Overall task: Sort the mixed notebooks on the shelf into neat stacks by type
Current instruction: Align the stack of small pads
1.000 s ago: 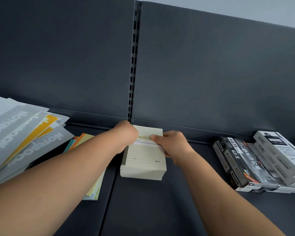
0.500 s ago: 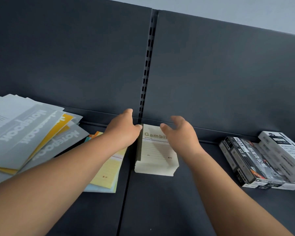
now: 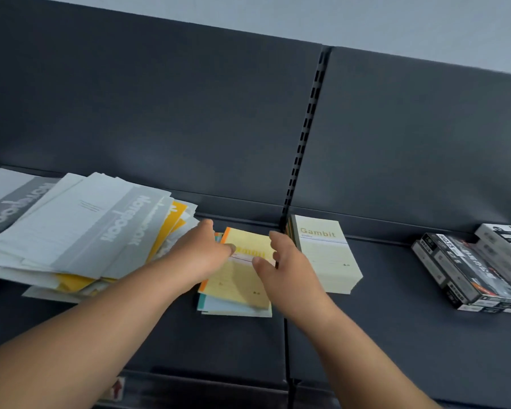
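Note:
A neat stack of cream "Gambit" notebooks (image 3: 326, 255) stands on the dark shelf (image 3: 396, 320), just right of the slotted upright. To its left lies a small loose pile of coloured notebooks with a yellow one (image 3: 239, 278) on top. My left hand (image 3: 202, 252) hovers over that pile's left side, fingers spread. My right hand (image 3: 281, 267) hangs over its right edge, fingers apart, holding nothing. At the far left a large messy heap of grey, white and yellow "Notebook" pads (image 3: 80, 228) fans out.
Black and white boxed items (image 3: 472, 270) are piled at the right end of the shelf. The dark back panel with its slotted upright (image 3: 304, 134) rises behind everything. The shelf's front lip (image 3: 219, 388) runs below my forearms.
Both hands have let go of the cream Gambit stack and moved left over the coloured pile. The view has swung left, showing more of the messy heap.

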Motion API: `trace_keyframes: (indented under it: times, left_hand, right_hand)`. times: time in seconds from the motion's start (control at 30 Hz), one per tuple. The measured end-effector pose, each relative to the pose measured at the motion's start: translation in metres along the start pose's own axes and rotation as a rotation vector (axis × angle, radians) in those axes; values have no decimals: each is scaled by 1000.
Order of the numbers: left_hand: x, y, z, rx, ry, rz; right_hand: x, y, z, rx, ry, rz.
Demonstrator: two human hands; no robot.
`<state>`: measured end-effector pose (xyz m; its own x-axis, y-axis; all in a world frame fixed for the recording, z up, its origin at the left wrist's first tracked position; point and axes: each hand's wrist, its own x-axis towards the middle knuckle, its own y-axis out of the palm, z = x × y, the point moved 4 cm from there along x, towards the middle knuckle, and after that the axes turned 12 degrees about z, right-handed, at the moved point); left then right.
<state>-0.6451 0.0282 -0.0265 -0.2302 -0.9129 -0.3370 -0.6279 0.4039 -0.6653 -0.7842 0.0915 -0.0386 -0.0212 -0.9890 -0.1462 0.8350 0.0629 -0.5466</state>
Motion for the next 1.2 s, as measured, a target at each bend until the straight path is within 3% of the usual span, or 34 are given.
trace_keyframes:
  times: [0.27, 0.57, 0.7, 0.93, 1.2]
  left_hand:
    - [-2, 18, 30, -293, -21, 141]
    - [8, 17, 38, -746, -183, 233]
    - [6, 18, 47, -774, -226, 290]
    - [-3, 12, 44, -781, -79, 330]
    - [-15, 5, 45, -711, 165, 257]
  right_hand:
    - [-4, 27, -12, -18, 110, -21]
    - [-4, 30, -23, 66, 175, 20]
    - [-4, 30, -29, 98, 167, 42]
    - [-2, 23, -28, 238, 132, -36]
    - [0, 19, -16, 466, 39, -88]
